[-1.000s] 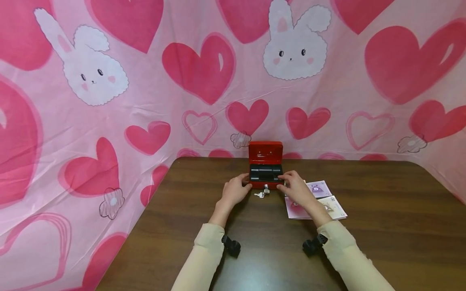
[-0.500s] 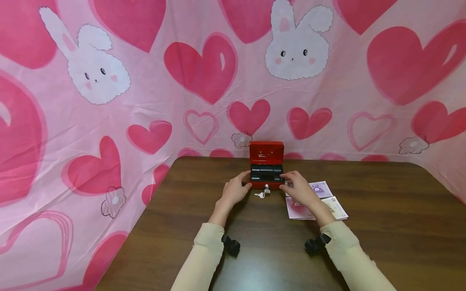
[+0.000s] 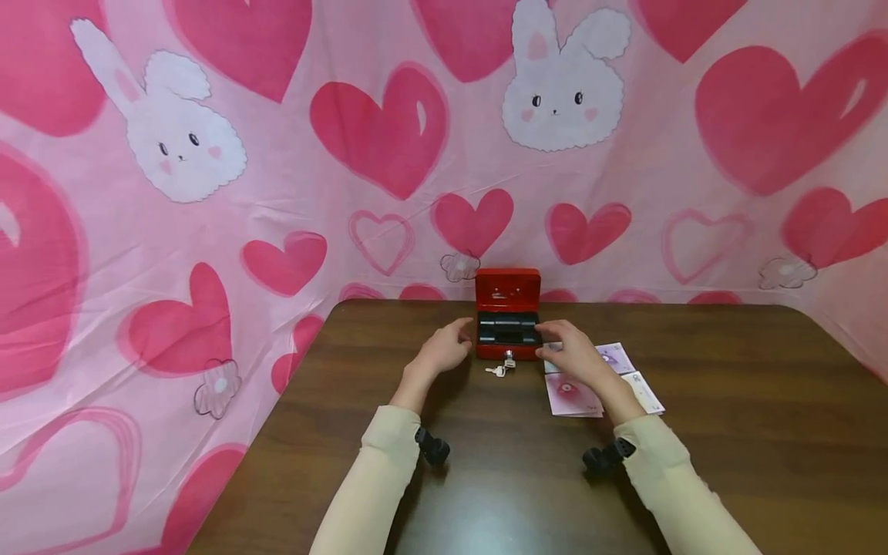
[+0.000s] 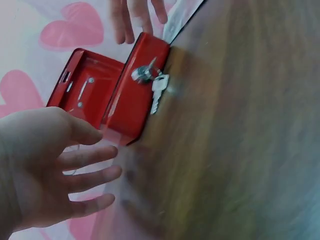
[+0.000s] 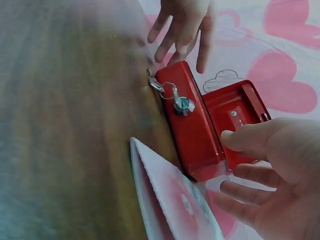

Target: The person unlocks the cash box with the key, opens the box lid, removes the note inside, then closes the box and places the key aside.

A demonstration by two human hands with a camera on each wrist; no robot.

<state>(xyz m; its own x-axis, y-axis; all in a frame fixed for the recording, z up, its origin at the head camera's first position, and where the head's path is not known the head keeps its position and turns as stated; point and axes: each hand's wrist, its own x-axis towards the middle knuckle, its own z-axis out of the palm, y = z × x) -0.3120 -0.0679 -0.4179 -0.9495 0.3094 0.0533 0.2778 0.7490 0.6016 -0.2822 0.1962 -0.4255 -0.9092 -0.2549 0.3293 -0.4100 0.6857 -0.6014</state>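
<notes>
A small red cash box (image 3: 491, 352) stands near the back of the table with its lid (image 3: 508, 290) raised and a black insert (image 3: 508, 327) inside. A key sits in the front lock (image 5: 184, 106), and another key (image 4: 159, 90) hangs on the same ring. My left hand (image 3: 444, 351) is just left of the box, fingers spread and slightly bent, with a gap to its side. At the opposite side, my right hand (image 3: 576, 358) has its fingertips right by the box's right edge, fingers loosely bent and holding nothing.
Colourful play banknotes in folded stacks (image 3: 572, 395) lie right of the box, partly under my right hand and forearm. The brown wooden table (image 3: 513, 493) meets a pink cloth with hearts and rabbits (image 3: 378, 131) behind.
My left hand has come off the box's left side and moved a little left. The right hand has shifted slightly right. The box stays in place with its lid up.
</notes>
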